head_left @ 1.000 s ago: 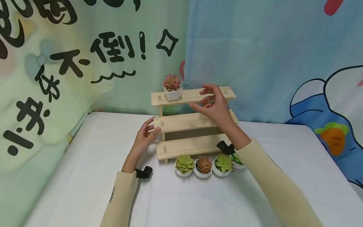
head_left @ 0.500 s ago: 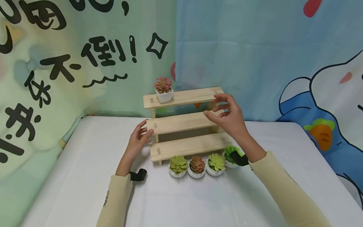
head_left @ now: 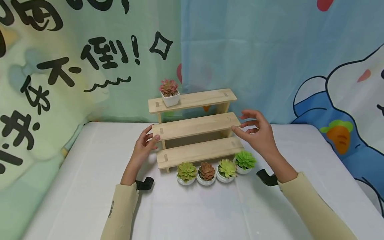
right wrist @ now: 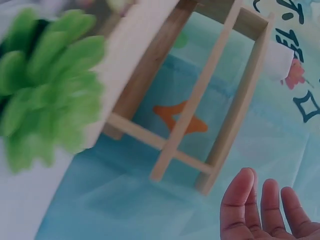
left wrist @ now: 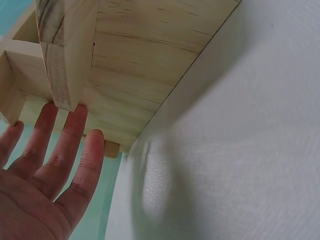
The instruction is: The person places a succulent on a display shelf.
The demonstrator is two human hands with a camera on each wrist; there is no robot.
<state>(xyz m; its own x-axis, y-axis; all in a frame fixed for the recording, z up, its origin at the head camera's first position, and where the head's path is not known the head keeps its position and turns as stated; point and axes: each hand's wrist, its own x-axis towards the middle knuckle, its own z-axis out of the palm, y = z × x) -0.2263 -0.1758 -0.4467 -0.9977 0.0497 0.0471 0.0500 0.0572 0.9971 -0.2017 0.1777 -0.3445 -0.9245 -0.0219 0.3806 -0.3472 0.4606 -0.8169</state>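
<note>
A pale three-tier wooden stand point(head_left: 196, 126) rises in steps on the white table in the head view. My left hand point(head_left: 144, 143) is at the left end of its middle shelf, thumb at the front corner. In the left wrist view the left fingers point(left wrist: 72, 137) lie fairly straight, tips right at a board's end. My right hand point(head_left: 259, 131) is by the right end of the middle shelf, fingers loosely bent, nothing held. A pink succulent point(head_left: 169, 92) in a square white pot sits at the top shelf's left end. The right fingers point(right wrist: 237, 197) show apart from the stand in the right wrist view.
Several succulents in round white pots line the stand's front: an olive-green one point(head_left: 186, 172), a brown one point(head_left: 206, 172), a light green one point(head_left: 226, 170) and a bright green one point(head_left: 244, 161). Printed cloth point(head_left: 240, 60) hangs behind the table point(head_left: 192, 213).
My right hand has moved right and down from the top shelf to beside the middle shelf's right end. My left hand stays at the stand's left end. The head view has shifted slightly.
</note>
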